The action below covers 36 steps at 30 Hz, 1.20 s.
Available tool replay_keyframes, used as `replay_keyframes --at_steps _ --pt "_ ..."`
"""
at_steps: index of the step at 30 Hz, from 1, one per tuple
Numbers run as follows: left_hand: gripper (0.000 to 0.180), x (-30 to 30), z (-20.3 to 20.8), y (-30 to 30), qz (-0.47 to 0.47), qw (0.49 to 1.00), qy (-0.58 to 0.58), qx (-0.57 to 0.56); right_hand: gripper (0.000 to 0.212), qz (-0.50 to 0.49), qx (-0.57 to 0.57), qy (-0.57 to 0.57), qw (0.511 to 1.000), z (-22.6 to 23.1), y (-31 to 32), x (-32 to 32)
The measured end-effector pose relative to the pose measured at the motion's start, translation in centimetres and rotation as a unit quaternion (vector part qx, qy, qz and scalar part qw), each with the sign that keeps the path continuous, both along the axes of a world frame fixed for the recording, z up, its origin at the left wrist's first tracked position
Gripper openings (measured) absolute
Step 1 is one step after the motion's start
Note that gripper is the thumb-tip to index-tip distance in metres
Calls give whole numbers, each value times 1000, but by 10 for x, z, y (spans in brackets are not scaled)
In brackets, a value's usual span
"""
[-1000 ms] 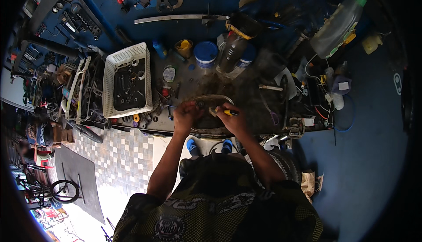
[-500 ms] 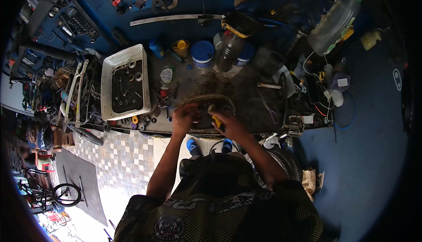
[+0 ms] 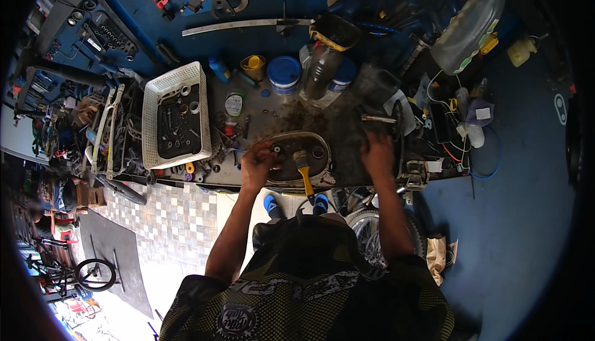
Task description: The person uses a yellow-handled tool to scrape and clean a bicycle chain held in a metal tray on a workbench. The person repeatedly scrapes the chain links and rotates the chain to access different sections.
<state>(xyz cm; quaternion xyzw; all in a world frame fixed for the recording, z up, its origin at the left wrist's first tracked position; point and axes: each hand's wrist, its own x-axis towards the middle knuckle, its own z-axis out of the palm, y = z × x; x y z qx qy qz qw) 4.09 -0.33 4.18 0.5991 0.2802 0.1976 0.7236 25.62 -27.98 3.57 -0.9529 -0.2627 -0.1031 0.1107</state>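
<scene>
My left hand [image 3: 255,162] is at the left rim of an oval metal pan [image 3: 282,180] near the bench's front edge. Its fingers are curled closed; what they hold, if anything, I cannot make out. Just beyond the fingertips shows a small round metal part [image 3: 276,149]. A paintbrush [image 3: 304,173] with a yellow handle leans in the pan, bristles inside, handle over the front rim. Also in the pan is a dark ring [image 3: 318,152]. To the right of the pan, my right hand [image 3: 377,155] is smeared by motion, just short of a thin metal tool [image 3: 379,119].
A white plastic basket [image 3: 147,118] of small metal parts stands left. Behind the pan are a blue tub [image 3: 285,73], a dark bottle [image 3: 324,68] and a labelled small bottle [image 3: 233,104]. A vise [image 3: 417,175] sits at the right front edge; a clear bottle [image 3: 474,28] hangs above.
My right hand has let go of the paintbrush, which now rests in the pan, and has moved right across the bench. My left hand has stayed at the pan's left side.
</scene>
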Motion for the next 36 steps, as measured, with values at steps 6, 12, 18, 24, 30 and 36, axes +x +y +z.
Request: replay_keyframes --at_steps 6,12,18,24,30,36 --pt "35 -2 -2 -1 -6 1000 2 -1 36 0 -55 40 998 -20 -32 26" --pt "34 -2 1 0 -6 1000 16 -17 33 -9 -28 82 996 -34 -32 29" --pt "32 -4 -8 5 8 998 4 -57 34 -32 20 101 994 -37 -34 27" --pt "28 -5 -19 14 35 996 -29 -71 40 -52 4 112 992 -24 -34 16" --pt "32 -6 -15 19 40 997 -8 -71 35 -19 12 153 988 18 -22 8" --pt "34 2 -10 10 19 997 -4 -77 29 217 195 268 918 46 35 -43"
